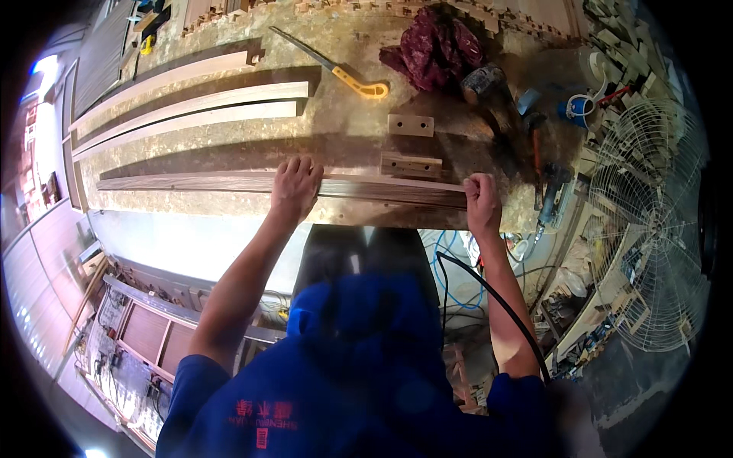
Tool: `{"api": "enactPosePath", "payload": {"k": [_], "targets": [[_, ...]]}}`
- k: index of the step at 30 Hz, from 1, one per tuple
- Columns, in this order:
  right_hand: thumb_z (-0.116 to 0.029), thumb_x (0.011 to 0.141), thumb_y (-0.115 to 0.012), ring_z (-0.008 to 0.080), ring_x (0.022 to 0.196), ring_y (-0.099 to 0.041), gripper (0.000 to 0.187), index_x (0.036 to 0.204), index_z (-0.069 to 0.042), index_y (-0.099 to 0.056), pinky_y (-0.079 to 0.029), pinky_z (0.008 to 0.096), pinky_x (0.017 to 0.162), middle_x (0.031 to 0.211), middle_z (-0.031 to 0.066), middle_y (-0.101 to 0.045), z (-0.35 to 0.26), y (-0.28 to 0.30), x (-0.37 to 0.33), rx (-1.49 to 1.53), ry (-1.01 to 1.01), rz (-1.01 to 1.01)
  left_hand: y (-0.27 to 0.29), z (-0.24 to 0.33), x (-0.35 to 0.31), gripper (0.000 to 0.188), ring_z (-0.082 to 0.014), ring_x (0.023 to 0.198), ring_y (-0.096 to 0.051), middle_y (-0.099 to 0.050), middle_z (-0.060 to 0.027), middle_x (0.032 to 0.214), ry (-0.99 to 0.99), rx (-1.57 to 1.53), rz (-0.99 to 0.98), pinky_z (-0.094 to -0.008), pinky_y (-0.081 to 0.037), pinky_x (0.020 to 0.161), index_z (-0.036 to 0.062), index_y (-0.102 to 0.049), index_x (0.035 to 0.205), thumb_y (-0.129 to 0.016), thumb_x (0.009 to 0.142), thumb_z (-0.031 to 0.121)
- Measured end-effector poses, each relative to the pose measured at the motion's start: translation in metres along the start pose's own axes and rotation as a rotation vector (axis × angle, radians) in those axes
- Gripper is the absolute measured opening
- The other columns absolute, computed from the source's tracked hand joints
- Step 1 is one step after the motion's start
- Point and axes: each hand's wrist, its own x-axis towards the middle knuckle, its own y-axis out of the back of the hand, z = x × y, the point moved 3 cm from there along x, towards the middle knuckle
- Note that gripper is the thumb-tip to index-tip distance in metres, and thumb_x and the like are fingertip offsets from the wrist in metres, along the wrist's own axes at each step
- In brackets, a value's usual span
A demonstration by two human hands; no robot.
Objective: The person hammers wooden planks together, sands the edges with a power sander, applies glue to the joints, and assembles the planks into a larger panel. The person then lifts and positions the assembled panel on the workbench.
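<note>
A long, narrow wooden strip (382,188) with visible grain lies along the near edge of the workbench. My left hand (296,188) is closed over it near the middle, fingers curled across the far side. At its right end my right hand (482,203) grips with fingers folded in. Just beyond the strip, between my hands, rests a small wooden block with holes (411,164). Farther back is a second, flat block with two holes (411,125). How my fingertips meet the wood's underside is hidden.
Several pale wooden strips (206,103) lie at the left of the bench (343,145). A yellow-handled handsaw (359,82), a dark red cloth (435,49), a hammer (536,153) and a blue cup (573,111) sit farther back or right. A wire-caged fan (649,225) stands at right.
</note>
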Motion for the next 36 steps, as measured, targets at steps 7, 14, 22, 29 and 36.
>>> {"api": "enactPosePath", "payload": {"k": [7,14,22,29,36], "targets": [[-0.034,0.110,-0.054,0.0448,0.085,-0.063,0.029,0.100,-0.007,-0.058,-0.049,0.0517,0.075,0.089,0.0189,-0.063,0.013,-0.009,0.002,-0.055,-0.150,-0.128,-0.010,-0.004,0.001,0.064,-0.0311,0.117,-0.056,-0.060,-0.0113,0.124,-0.057,0.007,-0.174,-0.0435,-0.048,0.098,0.0119,-0.059,0.120,-0.089,0.066,0.026],[-0.033,0.110,-0.052,0.0489,0.086,-0.064,0.032,0.093,-0.006,-0.056,-0.049,0.0547,0.071,0.086,0.0223,-0.066,0.023,-0.012,-0.002,-0.109,-0.075,-0.057,-0.010,0.007,0.000,0.024,-0.0289,0.104,-0.059,-0.061,-0.0098,0.105,0.011,-0.024,0.003,-0.0429,-0.049,0.091,0.0094,-0.063,0.105,-0.073,0.087,0.023],[-0.028,0.106,-0.060,0.0460,0.106,-0.058,0.026,0.114,-0.003,-0.057,-0.046,0.0546,0.089,0.112,0.0234,-0.061,0.015,-0.010,0.016,-0.328,0.146,0.003,-0.039,0.010,-0.020,0.024,-0.0321,0.120,-0.061,-0.066,-0.0100,0.127,0.127,-0.365,0.151,-0.0485,-0.050,0.095,0.0104,-0.071,0.111,-0.064,0.088,0.015],[-0.032,0.094,-0.076,0.0459,0.120,-0.053,0.048,0.125,-0.003,-0.054,-0.043,0.0550,0.103,0.126,0.0216,-0.056,0.029,-0.005,-0.004,-0.313,0.033,-0.178,-0.049,0.003,-0.016,0.025,-0.0258,0.118,-0.057,-0.065,-0.0041,0.118,0.092,-0.119,0.053,-0.0424,-0.047,0.099,0.0182,-0.074,0.111,-0.068,0.087,0.021],[-0.035,0.093,-0.078,0.0461,0.121,-0.055,0.053,0.129,-0.002,-0.057,-0.046,0.0541,0.102,0.127,0.0238,-0.059,0.058,-0.040,-0.017,-0.230,-0.087,-0.194,-0.064,-0.016,-0.041,0.022,-0.0286,0.114,-0.058,-0.063,-0.0074,0.115,0.079,-0.132,0.090,-0.0449,-0.048,0.097,0.0123,-0.071,0.101,-0.069,0.081,0.022]]}}
